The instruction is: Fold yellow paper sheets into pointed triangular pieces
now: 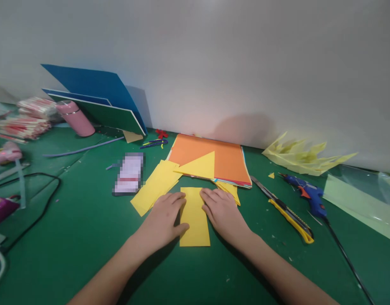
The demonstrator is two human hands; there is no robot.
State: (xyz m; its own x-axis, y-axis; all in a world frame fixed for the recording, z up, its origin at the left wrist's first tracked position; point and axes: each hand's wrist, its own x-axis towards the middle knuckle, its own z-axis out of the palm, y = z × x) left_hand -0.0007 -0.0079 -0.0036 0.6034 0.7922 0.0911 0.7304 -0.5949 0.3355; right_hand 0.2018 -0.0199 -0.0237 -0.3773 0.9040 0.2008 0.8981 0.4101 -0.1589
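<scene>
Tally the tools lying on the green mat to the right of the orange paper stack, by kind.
Utility knife: 1
Glue gun: 1
Total: 2

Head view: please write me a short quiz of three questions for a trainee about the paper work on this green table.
1. True or false: the left hand and the right hand both touch the yellow paper rectangle.
2. What lies just right of the utility knife? A) a stapler B) a blue glue gun C) a ruler
3. The yellow triangle lies partly on a paper stack. What colour is the top sheet of the stack?
Key: 1 true; 2 B; 3 orange.
</scene>
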